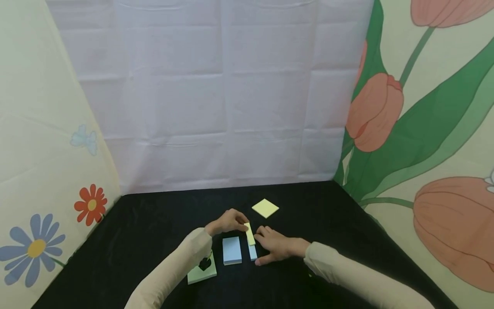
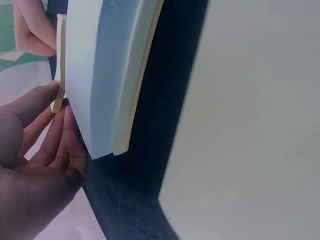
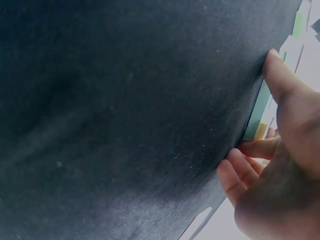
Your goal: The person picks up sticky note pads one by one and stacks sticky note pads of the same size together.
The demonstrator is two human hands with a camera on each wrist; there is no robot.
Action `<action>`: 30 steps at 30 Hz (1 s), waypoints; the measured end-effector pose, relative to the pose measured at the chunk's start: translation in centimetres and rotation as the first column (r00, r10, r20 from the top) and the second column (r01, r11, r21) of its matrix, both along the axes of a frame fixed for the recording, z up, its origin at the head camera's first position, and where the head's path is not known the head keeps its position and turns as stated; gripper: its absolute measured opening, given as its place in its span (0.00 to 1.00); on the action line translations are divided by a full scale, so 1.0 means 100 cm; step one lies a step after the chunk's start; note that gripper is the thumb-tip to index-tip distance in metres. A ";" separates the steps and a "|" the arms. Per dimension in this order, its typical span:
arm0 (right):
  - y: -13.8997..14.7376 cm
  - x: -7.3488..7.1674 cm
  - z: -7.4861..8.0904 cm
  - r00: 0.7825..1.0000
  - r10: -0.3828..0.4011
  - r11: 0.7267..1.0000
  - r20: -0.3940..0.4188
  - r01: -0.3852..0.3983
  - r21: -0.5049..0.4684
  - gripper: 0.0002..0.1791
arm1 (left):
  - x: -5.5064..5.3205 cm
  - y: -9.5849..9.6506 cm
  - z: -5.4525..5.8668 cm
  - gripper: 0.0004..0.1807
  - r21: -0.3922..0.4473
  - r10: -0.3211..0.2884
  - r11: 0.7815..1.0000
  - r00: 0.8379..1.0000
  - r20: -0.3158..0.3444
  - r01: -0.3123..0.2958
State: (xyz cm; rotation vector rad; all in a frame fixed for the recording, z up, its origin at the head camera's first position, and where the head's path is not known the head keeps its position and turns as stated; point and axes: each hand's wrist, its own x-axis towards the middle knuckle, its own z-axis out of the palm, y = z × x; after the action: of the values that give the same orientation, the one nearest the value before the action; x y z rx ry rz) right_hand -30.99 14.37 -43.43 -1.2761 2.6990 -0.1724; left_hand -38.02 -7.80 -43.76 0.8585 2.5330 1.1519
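Yellow strip point(image 1: 250, 234), one: between the hands, long axis running away from the person, near end overlapping a narrow blue strip point(image 1: 253, 253) on the black tabletop point(image 1: 162, 240). Left hand point(image 1: 229, 221), the nearer: pinches the yellow strip's far end. Right hand point(image 1: 276, 244): thumb and fingers spread alongside the blue strip's right edge, contact unclear.

The worktop point(image 1: 146, 231) offers a wide way in left of the left sleeve point(image 1: 171, 266) and another right of the yellow square point(image 1: 265, 208). Only a narrow lane separates the blue pad point(image 1: 231, 249) from the blue strip point(image 1: 253, 253); the left grip point(image 1: 230, 221) stands at its far end. The right grip point(image 1: 275, 245) obstructs the strip's right side. White cloth point(image 1: 204, 94) bars the back.
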 end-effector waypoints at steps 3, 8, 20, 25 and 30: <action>0.000 0.000 0.000 1.000 -0.008 1.000 0.000 0.008 0.004 0.41 | 0.000 -0.001 0.001 0.11 -0.012 -0.012 1.000 1.000 -0.006 0.012; -0.002 -0.001 -0.001 0.999 -0.032 0.999 -0.016 0.032 0.022 0.43 | 0.000 -0.001 0.002 0.11 -0.027 -0.027 0.999 1.000 0.004 0.027; -0.002 -0.001 -0.002 1.000 -0.018 1.000 0.025 0.018 0.005 0.44 | 0.003 0.000 0.000 0.10 -0.061 -0.082 0.994 0.995 0.057 0.085; 0.004 -0.014 -0.017 0.998 0.023 0.998 0.057 -0.020 -0.058 0.48 | 0.005 0.000 0.002 0.10 -0.075 -0.098 0.992 0.992 0.077 0.104; 0.012 -0.033 -0.042 0.997 0.051 0.995 0.052 -0.047 -0.086 0.52 | 0.006 -0.001 0.004 0.11 -0.081 -0.118 0.989 0.988 0.097 0.126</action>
State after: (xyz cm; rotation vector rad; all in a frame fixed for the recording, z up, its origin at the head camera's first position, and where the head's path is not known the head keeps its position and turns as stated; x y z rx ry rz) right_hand -34.30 15.60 -47.68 -1.3393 2.6381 -0.3135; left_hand -37.40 -7.93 -43.41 0.9038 2.4014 1.0122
